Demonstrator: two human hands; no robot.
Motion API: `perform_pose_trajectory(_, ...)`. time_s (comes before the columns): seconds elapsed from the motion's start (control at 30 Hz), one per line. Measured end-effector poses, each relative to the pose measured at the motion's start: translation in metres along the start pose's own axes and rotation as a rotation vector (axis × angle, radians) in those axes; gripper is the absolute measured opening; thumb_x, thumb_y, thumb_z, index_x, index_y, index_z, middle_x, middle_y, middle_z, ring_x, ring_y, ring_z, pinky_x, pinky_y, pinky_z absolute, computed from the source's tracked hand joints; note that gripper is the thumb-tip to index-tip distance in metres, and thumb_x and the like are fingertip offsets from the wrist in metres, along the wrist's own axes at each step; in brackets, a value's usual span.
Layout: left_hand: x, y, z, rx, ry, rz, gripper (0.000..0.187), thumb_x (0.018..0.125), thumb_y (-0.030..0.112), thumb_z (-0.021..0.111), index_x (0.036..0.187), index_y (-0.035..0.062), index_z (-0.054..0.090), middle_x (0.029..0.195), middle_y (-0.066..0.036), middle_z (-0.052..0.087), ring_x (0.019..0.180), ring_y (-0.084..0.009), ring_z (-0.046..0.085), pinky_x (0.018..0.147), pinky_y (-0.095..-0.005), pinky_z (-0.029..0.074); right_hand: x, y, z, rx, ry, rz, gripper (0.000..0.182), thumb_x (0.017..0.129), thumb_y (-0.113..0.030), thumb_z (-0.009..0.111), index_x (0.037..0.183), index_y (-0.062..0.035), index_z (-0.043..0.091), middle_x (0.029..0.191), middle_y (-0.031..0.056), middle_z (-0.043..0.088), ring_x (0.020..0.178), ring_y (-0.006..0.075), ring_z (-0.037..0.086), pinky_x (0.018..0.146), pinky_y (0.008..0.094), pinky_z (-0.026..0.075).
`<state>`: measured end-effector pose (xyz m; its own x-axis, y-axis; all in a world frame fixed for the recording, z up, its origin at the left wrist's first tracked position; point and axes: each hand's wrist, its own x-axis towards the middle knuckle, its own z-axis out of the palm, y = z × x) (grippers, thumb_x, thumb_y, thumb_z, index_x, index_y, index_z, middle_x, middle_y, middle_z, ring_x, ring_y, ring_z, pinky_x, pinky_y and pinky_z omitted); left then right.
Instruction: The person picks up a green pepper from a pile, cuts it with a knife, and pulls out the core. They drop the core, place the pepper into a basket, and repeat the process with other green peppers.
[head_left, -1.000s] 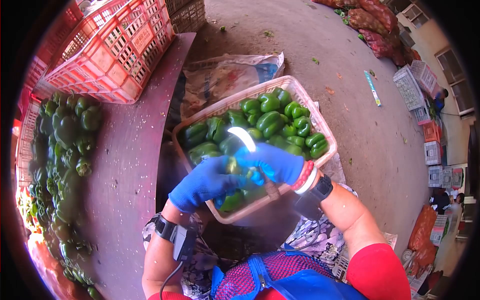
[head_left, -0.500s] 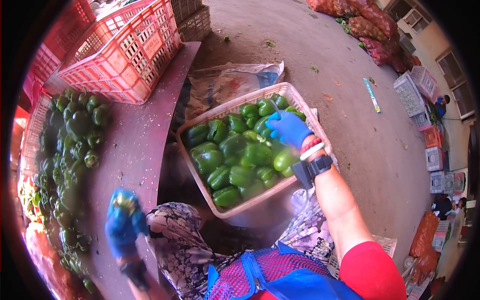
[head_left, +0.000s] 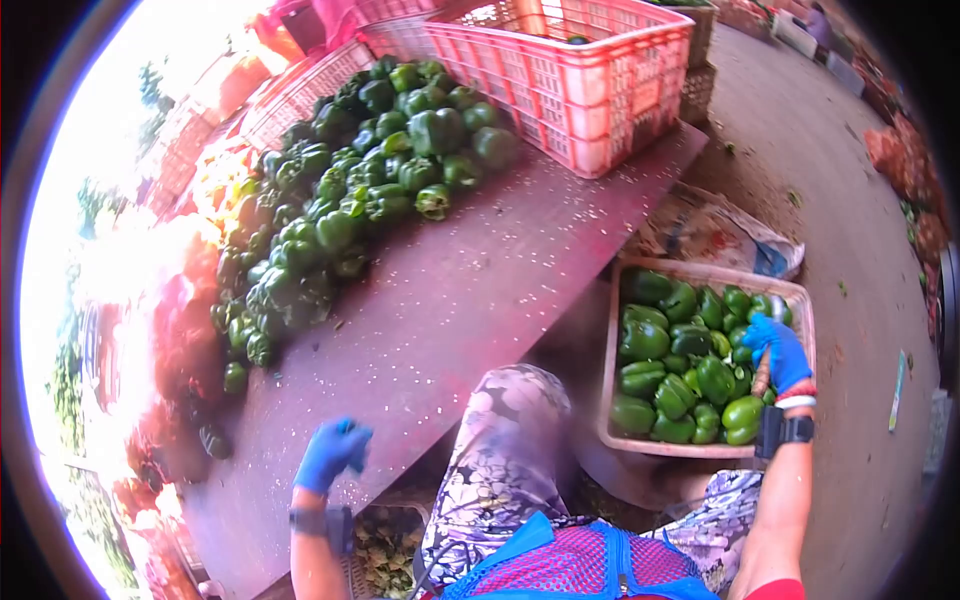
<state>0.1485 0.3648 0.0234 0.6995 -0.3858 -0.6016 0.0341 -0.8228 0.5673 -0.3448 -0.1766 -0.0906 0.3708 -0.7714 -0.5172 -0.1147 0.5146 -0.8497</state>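
My left hand (head_left: 335,455), in a blue glove, is over the near edge of the table with its fingers curled. What it holds, if anything, is hidden. Below it stands a basket of pale green scraps (head_left: 385,550), partly covered by the table. My right hand (head_left: 780,352), also gloved in blue, is closed around the brown handle of a knife (head_left: 762,376) above the right side of a pale crate (head_left: 606,400). A grey blade seems to extend beyond the fingers. Green bell peppers (head_left: 675,397) fill the crate, close to this hand.
A large heap of green peppers (head_left: 340,230) lies on the reddish table (head_left: 450,300). A pink plastic crate (head_left: 600,110) stands at the table's far end. An old woven sack (head_left: 700,230) lies behind the pale crate. Filled red net bags (head_left: 905,165) lie farther off on the right.
The view has swung left, bringing more of the table and heap into sight. The pale pepper piece in my left hand no longer shows. My right hand stays at the crate's right side.
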Motion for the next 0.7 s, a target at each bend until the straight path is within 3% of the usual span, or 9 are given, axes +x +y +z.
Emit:
perform_pose_trajectory(0.1,0.086,0.073,0.028,-0.009,0.106,0.378,0.027,0.092,0.024,0.065,0.085,-0.0015,0.063,0.067,-0.009,0.064,0.056,-0.0163,0.063,0.053,-0.0327,0.051,0.001,-0.004,0.03,0.495,-0.017,-0.125,0.026,0.096,-0.031,0.066,0.105,-0.0067,0.063,0.09,0.0046,0.066,0.071,0.0117,0.062,0.058,0.0255,0.049)
perform_pose_trajectory(0.17,0.157,0.122,0.043,0.19,0.29,0.607,0.029,0.088,0.024,0.064,0.104,-0.0006,0.063,0.084,-0.017,0.069,0.076,-0.0344,0.068,0.069,-0.0428,0.054,-0.025,-0.004,0.082,0.768,-0.008,0.046,0.024,0.096,-0.028,0.065,0.105,-0.0055,0.063,0.092,0.0055,0.065,0.07,0.0121,0.061,0.061,0.0274,0.051)
perform_pose_trajectory(0.23,0.236,0.162,0.056,0.333,0.499,0.833,0.041,0.086,0.022,0.062,0.122,0.0015,0.058,0.104,-0.022,0.068,0.096,-0.0435,0.064,0.084,-0.049,0.052,-0.039,0.011,0.103,0.712,-0.307,0.332,0.025,0.096,-0.024,0.064,0.11,-0.003,0.063,0.095,0.0074,0.066,0.069,0.013,0.06,0.061,0.0305,0.052)
perform_pose_trajectory(0.27,0.268,0.184,0.061,0.389,0.606,0.929,0.048,0.086,0.02,0.061,0.131,0.0027,0.054,0.114,-0.024,0.065,0.105,-0.0461,0.061,0.091,-0.0514,0.05,-0.046,0.013,0.116,0.585,-0.304,0.318,0.027,0.096,-0.023,0.063,0.113,-0.0019,0.063,0.095,0.0074,0.066,0.069,0.013,0.06,0.06,0.0311,0.053)
perform_pose_trajectory(0.43,0.326,0.259,0.079,0.615,0.706,0.783,0.048,0.083,0.021,0.064,0.129,0.009,0.054,0.118,-0.027,0.059,0.105,-0.0446,0.062,0.09,-0.052,0.051,-0.045,0.022,0.132,0.16,-0.207,0.159,0.036,0.097,-0.026,0.062,0.123,-0.0013,0.062,0.095,0.0065,0.066,0.072,0.0138,0.06,0.062,0.0311,0.053)
perform_pose_trajectory(0.53,0.326,0.255,0.087,0.405,0.695,0.644,0.043,0.082,0.02,0.067,0.122,0.0122,0.055,0.116,-0.027,0.06,0.104,-0.046,0.062,0.088,-0.0526,0.052,-0.034,0.02,0.131,0.173,-0.152,0.131,0.035,0.096,-0.025,0.063,0.121,-0.0007,0.062,0.095,0.0058,0.066,0.073,0.0124,0.06,0.062,0.0276,0.054)
perform_pose_trajectory(0.57,0.322,0.251,0.086,0.285,0.704,0.718,0.04,0.083,0.019,0.067,0.12,0.014,0.054,0.112,-0.028,0.06,0.097,-0.0488,0.062,0.084,-0.0515,0.052,-0.032,0.018,0.134,0.205,-0.145,0.136,0.034,0.097,-0.025,0.063,0.121,-0.0009,0.062,0.095,0.0055,0.066,0.073,0.0123,0.06,0.062,0.0277,0.054)
perform_pose_trajectory(0.63,0.305,0.251,0.084,0.092,0.498,0.545,0.037,0.084,0.015,0.066,0.118,0.0111,0.052,0.106,-0.023,0.063,0.091,-0.0421,0.066,0.076,-0.0455,0.056,-0.033,0.012,0.144,0.228,-0.172,0.108,0.034,0.098,-0.024,0.062,0.123,-0.0014,0.06,0.095,0.0055,0.065,0.074,0.0132,0.061,0.065,0.0284,0.054)
perform_pose_trajectory(0.7,0.298,0.239,0.087,-0.41,0.188,0.541,0.038,0.085,0.011,0.062,0.121,0.0106,0.051,0.106,-0.018,0.064,0.092,-0.0335,0.066,0.072,-0.0395,0.056,-0.038,0.006,0.155,0.248,-0.23,0.058,0.034,0.098,-0.025,0.062,0.124,-0.002,0.059,0.095,0.0058,0.065,0.076,0.014,0.062,0.067,0.0281,0.054)
